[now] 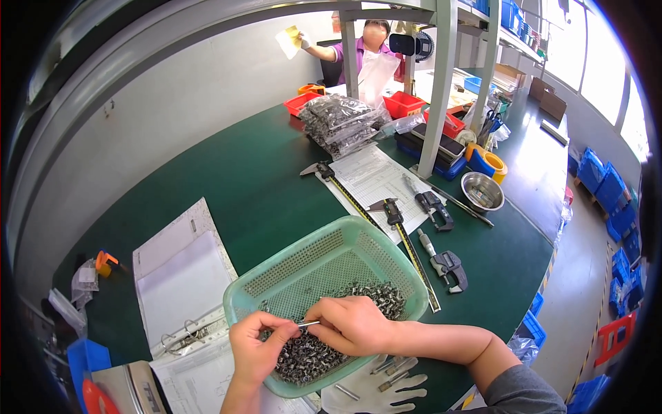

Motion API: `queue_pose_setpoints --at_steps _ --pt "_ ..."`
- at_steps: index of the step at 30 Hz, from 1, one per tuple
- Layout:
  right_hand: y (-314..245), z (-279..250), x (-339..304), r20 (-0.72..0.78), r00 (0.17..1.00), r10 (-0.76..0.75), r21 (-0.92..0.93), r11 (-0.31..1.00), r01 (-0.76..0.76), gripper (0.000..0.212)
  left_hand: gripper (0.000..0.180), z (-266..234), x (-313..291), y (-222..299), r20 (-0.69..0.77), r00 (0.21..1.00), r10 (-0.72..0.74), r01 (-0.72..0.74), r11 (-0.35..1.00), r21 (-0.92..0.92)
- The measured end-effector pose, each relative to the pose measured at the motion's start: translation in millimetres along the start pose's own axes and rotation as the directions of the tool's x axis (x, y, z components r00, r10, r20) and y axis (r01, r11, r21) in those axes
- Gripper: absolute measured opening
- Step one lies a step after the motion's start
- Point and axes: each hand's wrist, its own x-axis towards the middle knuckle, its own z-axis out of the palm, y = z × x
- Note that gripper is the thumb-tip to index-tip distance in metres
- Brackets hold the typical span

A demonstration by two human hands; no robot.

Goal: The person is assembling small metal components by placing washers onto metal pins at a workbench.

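Observation:
Over a green plastic basket (272, 276), both hands are close together. A thin metal pin (309, 323) runs between the fingertips, gripped by my right hand (355, 326). My left hand (258, 343) is closed in a pinch at the pin's other end; a small dark metal part seems to be there, mostly hidden by the fingers. Many small shiny metal parts (310, 359) lie heaped in the basket's near half. Just in front of the basket, a white glove (407, 392) lies flat with several short metal pins (348, 392) on it.
Right of the basket lie calipers (394, 212), micrometers (448, 268) and a steel bowl (483, 192). An open ring binder (181, 269) is at left. Bagged parts (338, 121) are piled beyond, beside a shelf post (436, 90). Across the table sits another person (369, 58) holding a yellow sheet.

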Motion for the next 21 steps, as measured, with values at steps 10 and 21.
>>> queue_pose_setpoints --at_steps 10,21 --pt "-3 0 6 -0.185 0.983 0.008 0.042 0.999 -0.001 0.019 0.01 -6 1 -2 -0.082 0.995 0.061 -0.063 0.997 -0.032" --pt "3 3 0 -0.045 0.998 0.046 -0.043 0.998 -0.048 0.013 0.012 -3 3 -1 -0.003 0.997 -0.079 0.078 0.982 0.174"
